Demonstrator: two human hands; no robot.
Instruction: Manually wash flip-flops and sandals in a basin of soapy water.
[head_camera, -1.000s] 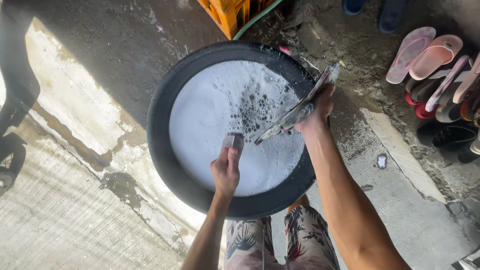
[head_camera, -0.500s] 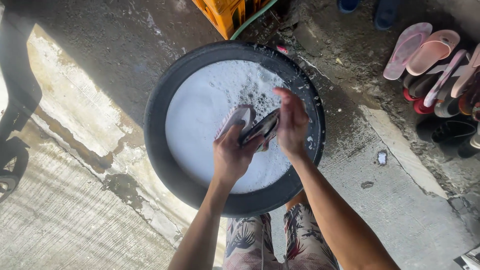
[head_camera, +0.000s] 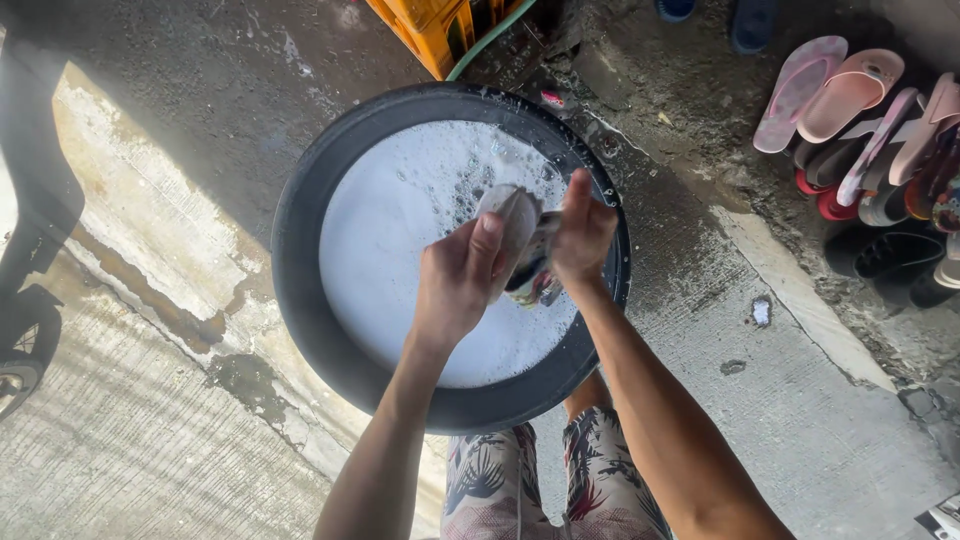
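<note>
- A flat slipper (head_camera: 535, 262) sits between the two hands, held up over the foamy water; only a dark patterned bit of it shows, and the hands hide the rest, so its full shape is hard to see.
- The left hand (head_camera: 458, 285) is curled tight around a pale scrub brush (head_camera: 508, 222); the brush touches the slipper; the fingers cover most of the brush, so I cannot tell if there are bristles.
- The right hand (head_camera: 582, 232) is closed on the far edge of the slipper, thumb up; its fingertips are hidden behind the slipper.
- Under the hands is a round black basin (head_camera: 300, 300) on the ground; white soap foam (head_camera: 400, 240) fills it, with bigger bubbles near the hands; the foam hides what is under the water.
- At the bottom edge, knees in flower-print shorts (head_camera: 560, 485) peek out; the arms cover part of them and the picture cuts them off.
- The wet concrete floor (head_camera: 160, 400) is half in sun, half in shade.
- At the top, a yellow crate (head_camera: 435, 25) and a green hose (head_camera: 490, 35) are cut off by the picture edge.
- At the right, well apart from the basin, is a pile of slippers (head_camera: 870, 130), pink and dark ones; some are stacked, so it is hard to count them.
- At the left edge there is a dark thing (head_camera: 25, 250); too little shows to tell what it is.
</note>
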